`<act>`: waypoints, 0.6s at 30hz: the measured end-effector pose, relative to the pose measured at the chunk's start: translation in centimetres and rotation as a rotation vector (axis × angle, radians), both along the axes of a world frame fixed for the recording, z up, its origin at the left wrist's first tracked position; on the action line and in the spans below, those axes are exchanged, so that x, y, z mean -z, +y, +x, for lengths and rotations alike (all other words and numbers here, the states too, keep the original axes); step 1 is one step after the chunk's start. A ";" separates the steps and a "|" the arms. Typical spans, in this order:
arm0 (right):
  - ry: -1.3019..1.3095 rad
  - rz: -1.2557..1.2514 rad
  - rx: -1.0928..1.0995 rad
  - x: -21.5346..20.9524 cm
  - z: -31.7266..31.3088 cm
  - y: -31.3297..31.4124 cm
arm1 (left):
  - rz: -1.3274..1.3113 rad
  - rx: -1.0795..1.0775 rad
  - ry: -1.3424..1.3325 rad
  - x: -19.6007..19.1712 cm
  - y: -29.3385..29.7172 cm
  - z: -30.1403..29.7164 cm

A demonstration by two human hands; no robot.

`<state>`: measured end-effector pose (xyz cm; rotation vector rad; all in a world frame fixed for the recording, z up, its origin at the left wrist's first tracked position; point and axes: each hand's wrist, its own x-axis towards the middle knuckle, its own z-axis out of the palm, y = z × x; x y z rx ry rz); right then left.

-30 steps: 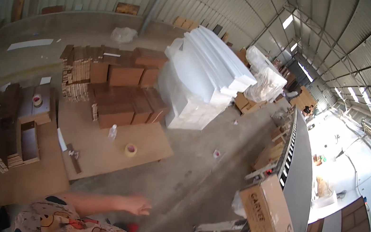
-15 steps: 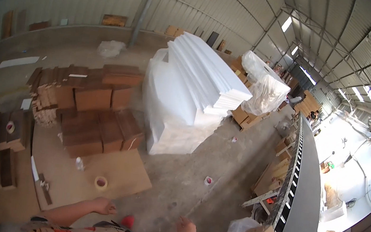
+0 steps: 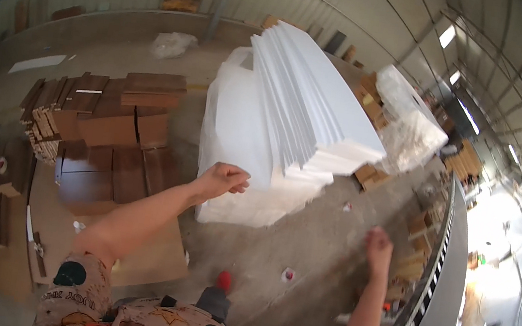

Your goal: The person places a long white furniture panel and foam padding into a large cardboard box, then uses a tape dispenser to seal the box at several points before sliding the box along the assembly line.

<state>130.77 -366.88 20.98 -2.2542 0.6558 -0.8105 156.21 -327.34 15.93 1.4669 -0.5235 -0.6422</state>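
Stacked brown wooden panels (image 3: 103,133) are lying at left. Left hand (image 3: 223,179), loosely curled and empty, is reaching toward the white foam sheet stack (image 3: 294,121) at centre; sheets likely light, brittle, best gripped along edges. Right hand (image 3: 379,245) is hanging open, empty.

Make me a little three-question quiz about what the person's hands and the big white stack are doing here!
1. True or false: the left hand is gripping a sheet from the tall stack of white foam sheets.
2. What lies on the grey concrete floor between the two arms? A) a small round roll of tape B) a hammer C) a blue bucket
3. Fill in: left of the foam, the dark brown wooden panels are piled in ____.

Key:
1. False; the hand is loosely curled in front of the stack and holds nothing. The right hand is empty too.
2. A
3. stacks
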 end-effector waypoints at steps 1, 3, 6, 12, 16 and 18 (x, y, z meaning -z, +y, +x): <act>-0.069 0.127 -0.012 -2.1 4.0 -3.4 | -0.032 -0.054 0.031 -0.2 -1.3 2.1; -0.192 0.151 0.039 -4.5 10.4 -12.2 | -0.112 -0.153 0.094 0.2 -6.3 5.2; -0.173 0.256 0.218 -4.3 15.0 -29.2 | -0.108 -0.163 0.260 -0.3 -17.0 9.4; 0.118 0.563 -0.159 -2.6 27.7 -37.1 | 0.030 -0.248 0.303 -4.2 -28.1 14.6; 0.280 0.712 -0.392 -2.1 31.5 -28.9 | 0.220 -0.385 0.269 -6.3 -30.8 15.6; 0.323 0.456 -0.270 -2.8 31.1 -29.0 | 0.200 -0.404 0.230 -8.3 -31.9 15.0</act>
